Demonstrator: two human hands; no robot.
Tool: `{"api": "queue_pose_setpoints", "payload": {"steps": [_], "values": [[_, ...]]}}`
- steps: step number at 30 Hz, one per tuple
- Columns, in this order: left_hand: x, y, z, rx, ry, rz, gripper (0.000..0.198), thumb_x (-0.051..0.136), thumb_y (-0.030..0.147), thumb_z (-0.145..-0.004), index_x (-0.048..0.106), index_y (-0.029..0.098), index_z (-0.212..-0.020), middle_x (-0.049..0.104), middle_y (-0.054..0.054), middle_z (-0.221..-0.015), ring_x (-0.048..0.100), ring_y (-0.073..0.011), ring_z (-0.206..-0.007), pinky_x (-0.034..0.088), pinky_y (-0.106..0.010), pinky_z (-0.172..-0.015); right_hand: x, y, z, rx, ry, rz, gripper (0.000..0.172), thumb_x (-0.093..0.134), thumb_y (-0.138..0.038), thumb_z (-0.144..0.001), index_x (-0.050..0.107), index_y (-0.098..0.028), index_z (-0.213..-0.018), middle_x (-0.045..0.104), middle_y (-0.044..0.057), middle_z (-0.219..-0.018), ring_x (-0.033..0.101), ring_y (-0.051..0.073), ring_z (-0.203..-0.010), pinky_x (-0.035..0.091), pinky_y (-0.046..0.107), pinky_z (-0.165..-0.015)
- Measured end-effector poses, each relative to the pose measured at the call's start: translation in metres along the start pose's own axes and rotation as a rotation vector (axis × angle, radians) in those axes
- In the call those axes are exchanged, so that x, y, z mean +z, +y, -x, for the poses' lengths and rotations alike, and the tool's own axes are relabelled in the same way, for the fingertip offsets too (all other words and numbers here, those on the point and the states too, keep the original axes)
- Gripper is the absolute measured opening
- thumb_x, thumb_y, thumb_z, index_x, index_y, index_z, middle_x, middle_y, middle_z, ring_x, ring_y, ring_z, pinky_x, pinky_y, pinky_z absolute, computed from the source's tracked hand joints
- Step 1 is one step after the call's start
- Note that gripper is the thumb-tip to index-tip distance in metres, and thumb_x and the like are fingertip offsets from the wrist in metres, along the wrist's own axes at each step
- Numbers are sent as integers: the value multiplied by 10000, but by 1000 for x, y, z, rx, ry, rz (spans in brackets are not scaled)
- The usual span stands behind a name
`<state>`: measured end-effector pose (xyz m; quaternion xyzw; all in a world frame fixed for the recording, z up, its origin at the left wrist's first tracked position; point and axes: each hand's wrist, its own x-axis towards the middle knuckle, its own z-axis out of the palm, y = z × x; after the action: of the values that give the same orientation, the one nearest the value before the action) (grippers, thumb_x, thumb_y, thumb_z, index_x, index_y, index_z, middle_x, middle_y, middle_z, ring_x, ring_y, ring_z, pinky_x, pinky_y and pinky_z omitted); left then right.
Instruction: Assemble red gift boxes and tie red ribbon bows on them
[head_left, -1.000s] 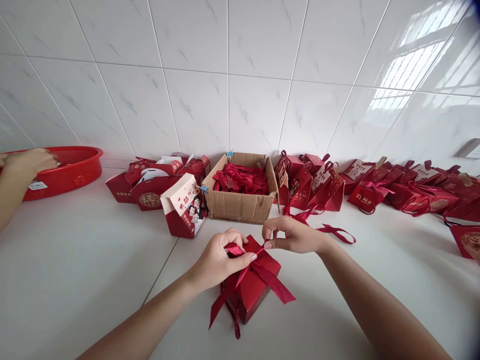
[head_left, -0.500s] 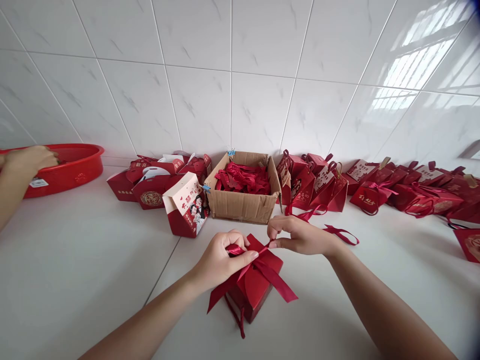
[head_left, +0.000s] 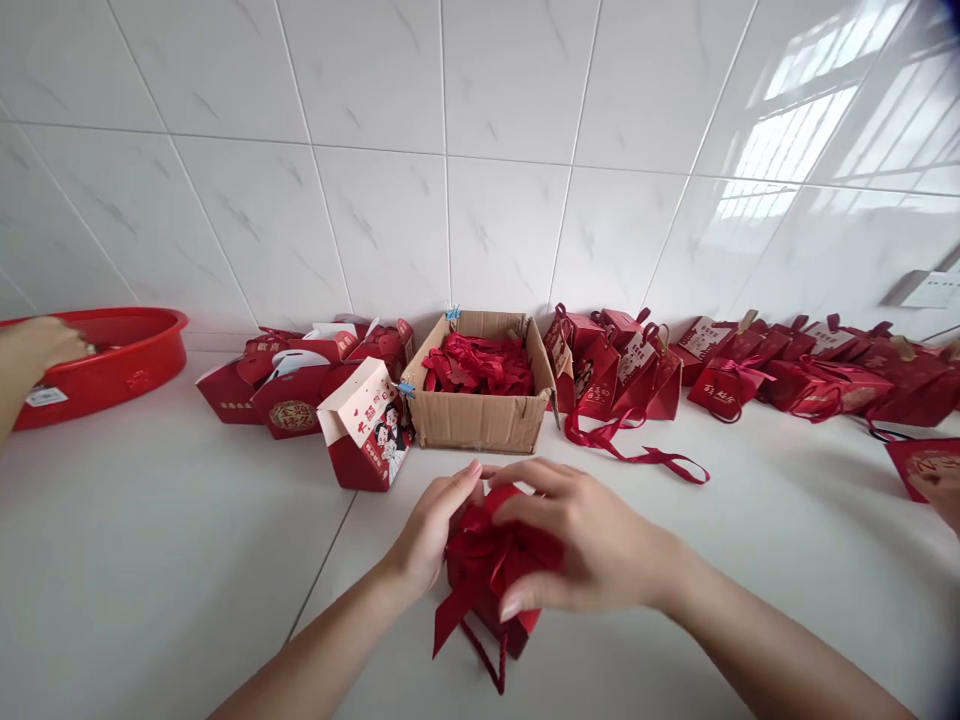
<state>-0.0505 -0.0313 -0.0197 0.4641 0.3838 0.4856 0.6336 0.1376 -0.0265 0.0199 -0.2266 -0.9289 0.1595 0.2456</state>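
Both hands on the red gift box (head_left: pixel 480 612) at 6 o'clock on the counter (head_left: pixel 150 560). Left hand (head_left: pixel 435 525): fingers pressed together, flat on the box's 9 o'clock side. Right hand (head_left: pixel 592 545): fingers spread over the ribbon bow (head_left: pixel 480 548), thumb on near face, clamping. Cartoon-couple box (head_left: pixel 367 430) at 10, characters too small to read. Cardboard carton (head_left: pixel 480 425) at 12, by the wall. Open counter at 8 and 4. Another person's hand (head_left: pixel 37 345) at the red basin (head_left: pixel 127 355), 9 o'clock.

One head-worn camera looks forward and down, close over the white counter (head_left: pixel 150 560); it faces the tiled wall (head_left: pixel 487 90).
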Motion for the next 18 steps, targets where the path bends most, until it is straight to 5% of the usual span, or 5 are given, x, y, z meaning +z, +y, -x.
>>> {"api": "queue_pose_setpoints", "payload": {"steps": [7, 10, 12, 15, 18], "values": [[1, -5, -2, 15, 69, -30, 522, 571, 555, -817, 384, 164, -526, 329, 60, -504, 295, -72, -493, 266, -199, -486, 21, -18, 3, 141, -21, 161, 638, 736, -485, -673, 495, -212, -1196, 458, 126, -1391, 529, 293, -1153, 518, 414, -837], [3, -2, -1, 27, 34, -51, 491, 601, 521, -807, 452, 149, -524, 486, 19, -609, 429, -88, -562, 350, -205, -546, 18, -20, 9, 203, -55, 131, 555, 704, -430, -693, 494, -221, -1162, 468, 118, -1376, 606, 264, -1008, 531, 389, -775], [2, -1, 1, 37, -3, -113, 449, 598, 501, -812, 545, 137, -554, 613, -45, -887, 563, -148, -780, 426, -228, -670, 17, -19, 14, 232, -50, 98, 501, 695, -413, -688, 506, -217, -1108, 529, 110, -1297, 621, 258, -951, 530, 391, -774], [1, -1, 3, 44, -110, -261, 360, 587, 502, -818, 692, 159, -790, 541, -88, -1269, 511, -267, -1148, 433, -322, -916, 11, -15, 28, 242, -19, 46, 493, 715, -395, -669, 510, -232, -1087, 567, 86, -1244, 592, 263, -1042, 506, 398, -875], [2, -1, 6, -17, -226, -349, 455, 588, 538, -811, 609, 248, -1161, 461, -90, -1381, 401, -308, -1281, 397, -432, -1005, -2, -8, 56, 299, 15, 7, 485, 713, -343, -696, 506, -273, -1129, 535, 57, -1297, 556, 232, -1119, 486, 356, -941]]}}
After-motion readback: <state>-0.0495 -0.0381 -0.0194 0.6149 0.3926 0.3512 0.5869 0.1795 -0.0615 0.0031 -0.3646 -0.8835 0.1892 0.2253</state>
